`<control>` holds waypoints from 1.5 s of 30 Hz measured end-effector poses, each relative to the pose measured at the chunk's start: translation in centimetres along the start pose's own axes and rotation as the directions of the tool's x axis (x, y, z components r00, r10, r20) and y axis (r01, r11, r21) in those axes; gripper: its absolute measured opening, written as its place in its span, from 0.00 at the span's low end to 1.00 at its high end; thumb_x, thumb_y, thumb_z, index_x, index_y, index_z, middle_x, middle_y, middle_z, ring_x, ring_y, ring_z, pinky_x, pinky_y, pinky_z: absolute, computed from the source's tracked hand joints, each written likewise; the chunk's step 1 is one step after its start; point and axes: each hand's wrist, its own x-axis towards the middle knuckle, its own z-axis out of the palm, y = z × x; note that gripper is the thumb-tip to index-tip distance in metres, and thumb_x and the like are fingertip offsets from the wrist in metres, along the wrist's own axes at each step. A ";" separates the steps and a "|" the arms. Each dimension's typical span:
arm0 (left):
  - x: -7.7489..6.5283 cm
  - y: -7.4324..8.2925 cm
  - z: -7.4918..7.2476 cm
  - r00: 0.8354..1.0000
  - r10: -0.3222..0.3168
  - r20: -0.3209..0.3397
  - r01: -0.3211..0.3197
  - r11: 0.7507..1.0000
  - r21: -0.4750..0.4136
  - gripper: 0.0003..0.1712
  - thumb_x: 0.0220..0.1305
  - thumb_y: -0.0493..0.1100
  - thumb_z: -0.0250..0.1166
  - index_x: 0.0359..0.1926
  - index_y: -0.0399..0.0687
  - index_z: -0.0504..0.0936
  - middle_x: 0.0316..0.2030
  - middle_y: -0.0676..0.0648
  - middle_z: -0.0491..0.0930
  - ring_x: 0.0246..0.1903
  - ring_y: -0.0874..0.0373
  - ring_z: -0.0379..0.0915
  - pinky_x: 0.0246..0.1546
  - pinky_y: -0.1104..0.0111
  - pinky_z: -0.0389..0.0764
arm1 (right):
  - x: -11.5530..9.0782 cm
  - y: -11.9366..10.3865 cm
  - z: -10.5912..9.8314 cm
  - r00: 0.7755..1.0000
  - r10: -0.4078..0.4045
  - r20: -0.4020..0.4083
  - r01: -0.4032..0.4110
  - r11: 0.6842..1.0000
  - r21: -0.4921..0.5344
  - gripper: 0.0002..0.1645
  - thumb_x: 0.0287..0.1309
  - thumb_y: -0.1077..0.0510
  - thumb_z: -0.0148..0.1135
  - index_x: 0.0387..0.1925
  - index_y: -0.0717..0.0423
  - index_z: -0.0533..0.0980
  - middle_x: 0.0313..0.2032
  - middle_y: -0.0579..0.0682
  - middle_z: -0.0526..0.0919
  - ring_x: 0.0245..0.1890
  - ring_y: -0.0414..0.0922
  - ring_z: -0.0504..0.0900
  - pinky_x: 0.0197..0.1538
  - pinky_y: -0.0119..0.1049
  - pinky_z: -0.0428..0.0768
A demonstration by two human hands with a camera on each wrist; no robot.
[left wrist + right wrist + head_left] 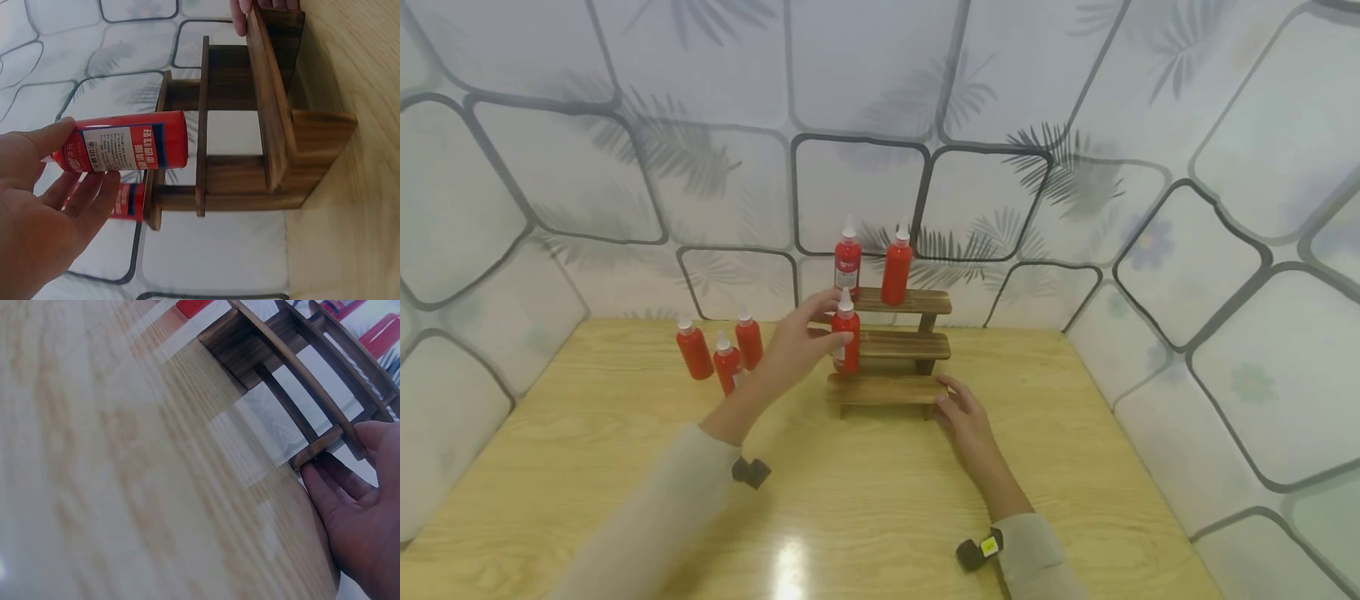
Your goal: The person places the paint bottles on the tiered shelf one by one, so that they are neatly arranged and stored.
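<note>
My left hand [796, 346] grips a red squeeze bottle [848, 357] with a white nozzle, thumb on one side and fingers on the other. The bottle is upright in front of the stepped wooden stand [891, 390]; the left wrist view shows its printed label [106, 149] and a gap between its base and the middle step. My right hand [967, 421] holds the right end of the lowest step; in the right wrist view its fingers [325, 490] touch the step's leg. Two more red bottles stand on the top step, a left one [847, 262] and a right one [896, 271].
Several red bottles stand on the wooden table [820, 517] left of the stand, among them one at the far left [695, 352] and one partly behind my left forearm [727, 363]. A patterned wall [857, 196] rises behind the table and along both sides.
</note>
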 end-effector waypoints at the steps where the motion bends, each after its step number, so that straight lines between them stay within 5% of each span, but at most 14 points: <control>1: 0.3 0.3 0.3 1.000 -0.008 0.005 0.008 1.000 0.002 0.37 0.64 0.41 0.71 0.71 0.56 0.69 0.63 0.43 0.76 0.58 0.45 0.77 0.56 0.54 0.83 | 0.0 0.0 0.0 1.000 0.001 -0.002 -0.001 1.000 -0.004 0.29 0.71 0.51 0.59 0.69 0.53 0.67 0.56 0.64 0.74 0.60 0.53 0.78 0.64 0.37 0.78; 11: 3.8 2.6 4.2 0.998 0.054 0.032 -0.051 0.995 -0.089 0.34 0.65 0.41 0.70 0.70 0.58 0.70 0.62 0.45 0.78 0.55 0.47 0.80 0.56 0.55 0.83 | 0.2 0.2 -0.1 1.000 0.007 -0.001 -0.007 0.999 0.035 0.29 0.71 0.53 0.59 0.69 0.55 0.67 0.54 0.63 0.76 0.58 0.53 0.80 0.64 0.37 0.79; 19: 6.3 4.1 5.9 0.993 0.116 0.029 -0.114 0.991 -0.064 0.33 0.66 0.44 0.70 0.70 0.60 0.70 0.62 0.49 0.79 0.58 0.53 0.77 0.60 0.56 0.80 | 0.2 0.3 0.0 1.000 0.001 -0.010 -0.001 0.999 0.042 0.29 0.70 0.53 0.60 0.69 0.54 0.68 0.52 0.61 0.77 0.55 0.50 0.81 0.62 0.36 0.80; 45: 10.0 5.2 9.7 0.990 0.137 -0.010 -0.137 0.990 0.038 0.33 0.71 0.38 0.63 0.74 0.55 0.66 0.67 0.45 0.73 0.62 0.49 0.75 0.60 0.57 0.81 | 0.1 0.0 0.1 1.000 0.009 -0.014 -0.009 1.000 0.008 0.29 0.71 0.52 0.59 0.69 0.54 0.68 0.56 0.63 0.74 0.58 0.49 0.79 0.65 0.38 0.78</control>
